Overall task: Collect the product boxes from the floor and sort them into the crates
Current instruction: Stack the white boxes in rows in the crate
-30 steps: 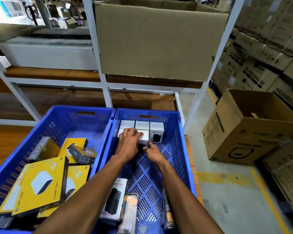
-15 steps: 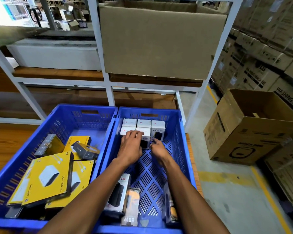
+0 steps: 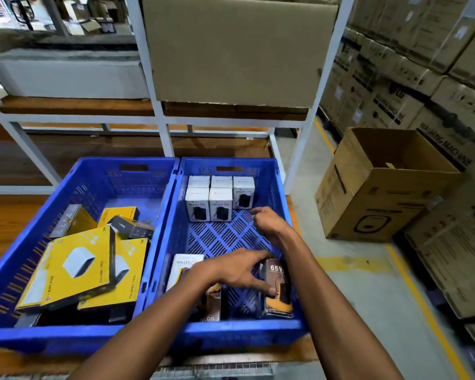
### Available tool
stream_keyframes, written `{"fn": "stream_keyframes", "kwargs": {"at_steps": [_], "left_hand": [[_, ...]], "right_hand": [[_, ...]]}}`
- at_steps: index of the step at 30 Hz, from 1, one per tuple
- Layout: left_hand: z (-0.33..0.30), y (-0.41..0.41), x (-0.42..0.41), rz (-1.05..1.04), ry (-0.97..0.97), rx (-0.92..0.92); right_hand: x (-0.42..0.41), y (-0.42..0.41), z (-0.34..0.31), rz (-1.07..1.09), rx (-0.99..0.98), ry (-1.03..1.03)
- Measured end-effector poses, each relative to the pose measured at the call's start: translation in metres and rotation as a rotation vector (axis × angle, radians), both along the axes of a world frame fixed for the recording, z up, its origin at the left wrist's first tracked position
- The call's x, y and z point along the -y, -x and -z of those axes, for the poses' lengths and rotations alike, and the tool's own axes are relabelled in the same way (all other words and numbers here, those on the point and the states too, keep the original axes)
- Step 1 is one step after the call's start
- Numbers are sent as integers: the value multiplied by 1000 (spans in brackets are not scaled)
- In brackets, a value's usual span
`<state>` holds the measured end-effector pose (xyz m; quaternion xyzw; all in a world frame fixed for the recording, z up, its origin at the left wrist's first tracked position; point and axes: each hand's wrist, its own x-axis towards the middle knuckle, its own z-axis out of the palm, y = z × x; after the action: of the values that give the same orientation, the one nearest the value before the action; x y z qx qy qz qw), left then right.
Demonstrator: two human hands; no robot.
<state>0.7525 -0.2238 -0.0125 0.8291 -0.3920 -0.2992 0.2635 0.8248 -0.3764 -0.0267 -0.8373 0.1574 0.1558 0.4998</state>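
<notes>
Blue perforated plastic crates [image 3: 279, 193]: smooth. Yellow printed card boxes [image 3: 77, 266]: glossy. Brown corrugated cardboard carton [image 3: 373, 187]: matt.

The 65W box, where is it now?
The 65W box stands in the near right corner of the right crate, under the left hand's fingertips, across from the white boxes at the far wall.

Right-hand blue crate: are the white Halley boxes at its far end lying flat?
No. The white Halley boxes stand upright in neat rows against the far wall of the right-hand blue crate.
</notes>
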Motion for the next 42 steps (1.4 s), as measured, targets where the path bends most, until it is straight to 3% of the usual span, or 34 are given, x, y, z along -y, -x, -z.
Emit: {"fn": "stream_keyframes", "kwargs": {"at_steps": [6,18,25,31,36,40,42], "left_hand": [[10,9,13,-129,-35,-70],[15,7,2,-346,200,-484],[9,3,-11,-429,291,-609],[4,-18,-34,-750,499,-649],[2,-36,-52,-1146,737,-738],[-2,-38,-51,-1250,829,-741],[-4,-39,-49,-1280,843,-722]], "right_hand": [[4,28,-14,4,-17,2],[2,39,-10,17,-15,-51],[-1,46,-19,37,-27,-131],[2,41,-21,100,-79,-311],[2,43,-28,28,24,-501],[-2,50,-34,-123,96,-631],[-2,53,-35,-148,152,-602]]}}
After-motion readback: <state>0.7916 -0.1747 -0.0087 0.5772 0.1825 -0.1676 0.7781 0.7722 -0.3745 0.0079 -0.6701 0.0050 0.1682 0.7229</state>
